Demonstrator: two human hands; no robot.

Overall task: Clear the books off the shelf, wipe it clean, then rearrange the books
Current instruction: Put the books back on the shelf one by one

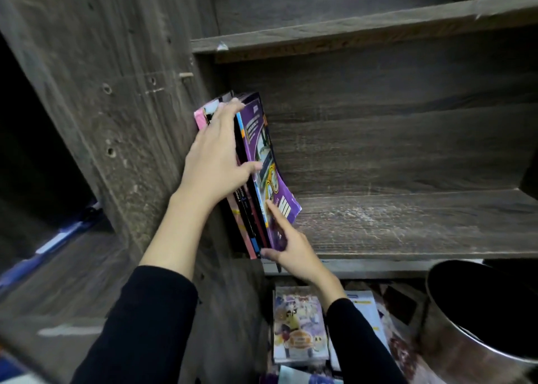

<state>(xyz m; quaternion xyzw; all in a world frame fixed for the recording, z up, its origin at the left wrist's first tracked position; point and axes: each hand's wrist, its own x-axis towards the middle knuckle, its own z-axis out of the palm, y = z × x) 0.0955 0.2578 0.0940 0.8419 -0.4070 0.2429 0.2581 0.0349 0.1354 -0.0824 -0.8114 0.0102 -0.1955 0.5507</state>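
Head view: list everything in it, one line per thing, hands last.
shelf: one, grey-brown wood, middle
upper shelf: one, same wood, above
side panel: one, same wood, left of the shelf
standing books: a few, purple cover outermost, black and pink behind, left end of the shelf by the side panel
loose books: several, pale purple and white, lying below the shelf
bin: one, metal, dark inside, lower right
sleeves: two, black, bottom
left hand: one, grips the standing books from above
right hand: one, pinches their lower front corner, index finger on the purple cover
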